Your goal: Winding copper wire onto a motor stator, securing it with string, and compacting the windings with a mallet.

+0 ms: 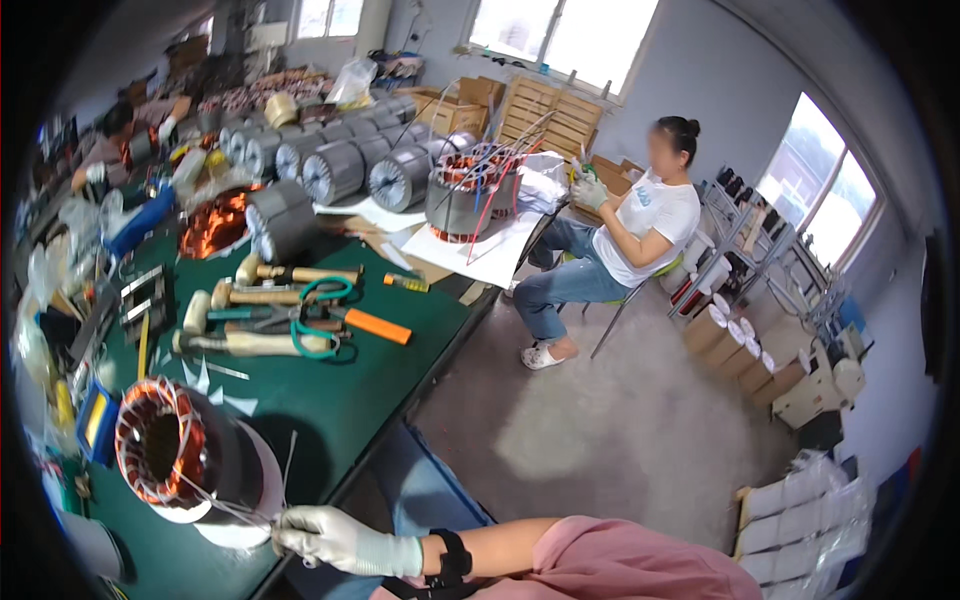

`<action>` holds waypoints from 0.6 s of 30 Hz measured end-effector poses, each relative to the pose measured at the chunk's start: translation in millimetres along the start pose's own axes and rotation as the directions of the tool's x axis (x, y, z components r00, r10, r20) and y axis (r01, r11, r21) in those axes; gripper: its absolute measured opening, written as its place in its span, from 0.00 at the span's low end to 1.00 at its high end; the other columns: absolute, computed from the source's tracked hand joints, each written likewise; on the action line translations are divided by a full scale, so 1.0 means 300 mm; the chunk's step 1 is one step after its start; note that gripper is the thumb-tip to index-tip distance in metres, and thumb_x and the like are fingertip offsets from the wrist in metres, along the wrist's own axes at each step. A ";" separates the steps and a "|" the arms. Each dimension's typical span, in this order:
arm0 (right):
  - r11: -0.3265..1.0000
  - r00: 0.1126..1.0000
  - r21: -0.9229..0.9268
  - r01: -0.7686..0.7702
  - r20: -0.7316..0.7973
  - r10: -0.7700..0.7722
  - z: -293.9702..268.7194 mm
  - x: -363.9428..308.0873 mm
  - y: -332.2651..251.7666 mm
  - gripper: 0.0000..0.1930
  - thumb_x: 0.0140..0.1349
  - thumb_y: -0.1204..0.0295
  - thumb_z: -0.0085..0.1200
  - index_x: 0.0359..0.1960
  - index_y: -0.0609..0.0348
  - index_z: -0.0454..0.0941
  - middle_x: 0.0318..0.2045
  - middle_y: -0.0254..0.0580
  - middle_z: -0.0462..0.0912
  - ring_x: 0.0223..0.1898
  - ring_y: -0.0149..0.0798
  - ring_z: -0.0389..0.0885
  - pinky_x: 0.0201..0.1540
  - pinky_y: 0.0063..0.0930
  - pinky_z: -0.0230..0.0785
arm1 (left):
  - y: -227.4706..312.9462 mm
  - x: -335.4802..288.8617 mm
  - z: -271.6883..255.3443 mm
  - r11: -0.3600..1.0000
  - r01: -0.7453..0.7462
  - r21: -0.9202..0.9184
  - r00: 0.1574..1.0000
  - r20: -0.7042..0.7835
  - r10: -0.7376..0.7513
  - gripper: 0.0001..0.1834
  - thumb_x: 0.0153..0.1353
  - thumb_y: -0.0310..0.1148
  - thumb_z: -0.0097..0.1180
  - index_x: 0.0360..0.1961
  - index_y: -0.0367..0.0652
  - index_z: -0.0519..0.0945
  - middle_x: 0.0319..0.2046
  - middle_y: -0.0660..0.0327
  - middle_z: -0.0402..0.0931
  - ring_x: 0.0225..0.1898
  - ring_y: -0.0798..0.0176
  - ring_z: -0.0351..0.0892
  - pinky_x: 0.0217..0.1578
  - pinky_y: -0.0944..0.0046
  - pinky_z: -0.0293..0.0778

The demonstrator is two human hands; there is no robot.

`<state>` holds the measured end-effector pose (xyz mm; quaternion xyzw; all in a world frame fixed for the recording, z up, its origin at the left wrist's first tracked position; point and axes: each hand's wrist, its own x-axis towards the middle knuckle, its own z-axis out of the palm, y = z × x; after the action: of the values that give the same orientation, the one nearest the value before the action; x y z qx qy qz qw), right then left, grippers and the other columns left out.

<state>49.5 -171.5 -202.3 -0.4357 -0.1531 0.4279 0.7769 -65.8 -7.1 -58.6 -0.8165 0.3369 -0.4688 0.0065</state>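
Note:
My right hand (335, 540), in a white knit glove, is closed with its fingers pinched together at the table's near edge. It grips white lacing cords (235, 511) that run taut to a motor stator (225, 455) standing on the green table. The stator has a grey cylindrical core and a ring of copper windings (160, 480) tied with white cord on top. A loose cord end (291, 460) sticks up beside my hand. White paper (262, 500) lies under the stator. My left hand is outside the picture.
Wooden-handled mallets (260, 343), green-handled scissors (318, 318) and an orange-handled tool (378, 326) lie beyond the stator. Farther back, another stator (468, 205) with red leads stands near a seated co-worker (640, 215) in gloves. Several grey cores (335, 172) line the table.

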 end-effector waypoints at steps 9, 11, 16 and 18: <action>0.986 0.998 -0.165 0.035 0.057 -0.026 0.013 -0.026 -0.051 0.12 0.78 0.60 0.49 0.43 0.55 0.77 0.26 0.22 0.68 0.22 0.18 0.62 0.23 0.17 0.56 | -0.118 0.127 0.108 0.890 0.383 0.248 0.866 0.239 -0.439 0.20 0.67 0.35 0.62 0.57 0.37 0.79 0.52 0.47 0.81 0.53 0.39 0.80 0.57 0.42 0.74; 0.985 0.998 -0.158 0.063 0.030 -0.059 0.011 -0.037 -0.074 0.12 0.78 0.61 0.49 0.43 0.56 0.77 0.27 0.22 0.69 0.22 0.18 0.62 0.23 0.17 0.56 | -0.163 0.094 0.141 0.882 0.425 0.204 0.822 0.322 -0.470 0.22 0.64 0.35 0.64 0.58 0.37 0.80 0.51 0.46 0.81 0.53 0.38 0.79 0.58 0.42 0.72; 0.823 0.888 -0.350 0.447 0.065 -0.455 -0.001 -0.034 -0.096 0.08 0.75 0.68 0.50 0.38 0.59 0.76 0.29 0.26 0.73 0.24 0.21 0.64 0.26 0.20 0.59 | -0.164 0.130 0.205 0.870 0.445 0.212 0.804 0.335 -0.492 0.17 0.63 0.34 0.67 0.51 0.38 0.84 0.43 0.48 0.84 0.46 0.42 0.82 0.53 0.47 0.75; 0.859 0.901 -0.276 0.430 0.068 -0.429 0.017 -0.045 -0.110 0.08 0.73 0.69 0.51 0.36 0.59 0.75 0.30 0.28 0.74 0.26 0.22 0.65 0.28 0.20 0.60 | -0.146 0.161 0.237 0.817 0.512 0.266 0.765 0.292 -0.574 0.14 0.63 0.34 0.68 0.46 0.39 0.86 0.39 0.49 0.85 0.40 0.44 0.84 0.46 0.51 0.79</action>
<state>56.0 -188.1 -171.0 -0.4969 -0.3077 0.2185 0.7815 28.9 -21.7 -47.2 -0.9466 0.0371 -0.3204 0.0013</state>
